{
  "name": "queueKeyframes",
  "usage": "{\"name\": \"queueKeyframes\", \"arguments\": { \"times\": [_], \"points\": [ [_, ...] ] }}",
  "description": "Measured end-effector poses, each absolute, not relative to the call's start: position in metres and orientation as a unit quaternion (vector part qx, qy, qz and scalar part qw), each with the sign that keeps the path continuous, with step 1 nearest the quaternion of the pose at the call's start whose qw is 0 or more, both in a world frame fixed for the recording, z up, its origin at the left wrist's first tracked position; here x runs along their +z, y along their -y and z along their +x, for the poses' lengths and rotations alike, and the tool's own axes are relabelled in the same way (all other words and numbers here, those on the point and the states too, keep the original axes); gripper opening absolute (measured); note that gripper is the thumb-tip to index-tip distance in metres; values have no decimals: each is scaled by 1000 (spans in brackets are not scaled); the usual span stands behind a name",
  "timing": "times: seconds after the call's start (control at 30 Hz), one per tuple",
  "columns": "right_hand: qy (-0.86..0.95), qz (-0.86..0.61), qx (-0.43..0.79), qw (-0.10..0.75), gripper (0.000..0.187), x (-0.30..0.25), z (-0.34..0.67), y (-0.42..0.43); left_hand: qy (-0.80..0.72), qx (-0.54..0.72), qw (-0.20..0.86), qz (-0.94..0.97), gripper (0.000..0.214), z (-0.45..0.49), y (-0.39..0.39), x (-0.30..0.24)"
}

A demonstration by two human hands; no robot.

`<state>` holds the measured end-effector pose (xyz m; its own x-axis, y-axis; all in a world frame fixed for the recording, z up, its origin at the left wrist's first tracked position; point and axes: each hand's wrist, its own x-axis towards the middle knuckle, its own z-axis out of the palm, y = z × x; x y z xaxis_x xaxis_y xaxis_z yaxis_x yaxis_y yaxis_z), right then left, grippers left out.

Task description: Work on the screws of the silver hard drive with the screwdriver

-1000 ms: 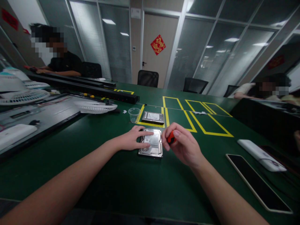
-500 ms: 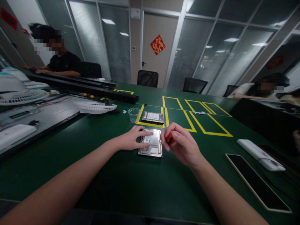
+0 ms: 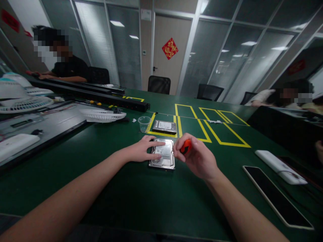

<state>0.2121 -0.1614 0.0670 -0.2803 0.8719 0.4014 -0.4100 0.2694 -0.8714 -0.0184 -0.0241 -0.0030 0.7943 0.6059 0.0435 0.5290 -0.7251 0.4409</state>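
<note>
A silver hard drive [image 3: 166, 164] lies flat on the green table in front of me. My left hand [image 3: 143, 149] rests on its left side, thumb and fingers stretched apart over the top cover. At the drive's right edge, my right hand [image 3: 194, 154] is closed around a screwdriver with a red-orange and black handle [image 3: 186, 147]. The fingers hide the screwdriver's shaft and tip, so I cannot tell whether it touches the drive. Just beyond, a second hard drive [image 3: 165, 127] lies inside a yellow taped rectangle.
Left of the second drive stands a clear plastic cup [image 3: 144, 124]. A phone [image 3: 277, 196] and a white power strip [image 3: 281, 166] lie on the right. White fan parts [image 3: 103, 115] and a long black bar [image 3: 101, 95] occupy the left. Other people sit at both far sides.
My right hand has turned slightly around the screwdriver, and its handle shows at a different angle. The left hand and both drives stay where they were.
</note>
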Motion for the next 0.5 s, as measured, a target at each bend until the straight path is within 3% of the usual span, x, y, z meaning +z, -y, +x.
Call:
{"name": "queueKeyframes", "arguments": {
  "times": [0.1, 0.5],
  "points": [
    [553, -208, 572, 569, 38, 68, 212, 161, -309, 93, 209, 923, 73, -18, 24, -4],
    [566, -213, 567, 559, 27, 66, 212, 160, -309, 98, 221, 920, 72, -19, 24, -3]
  ]
}}
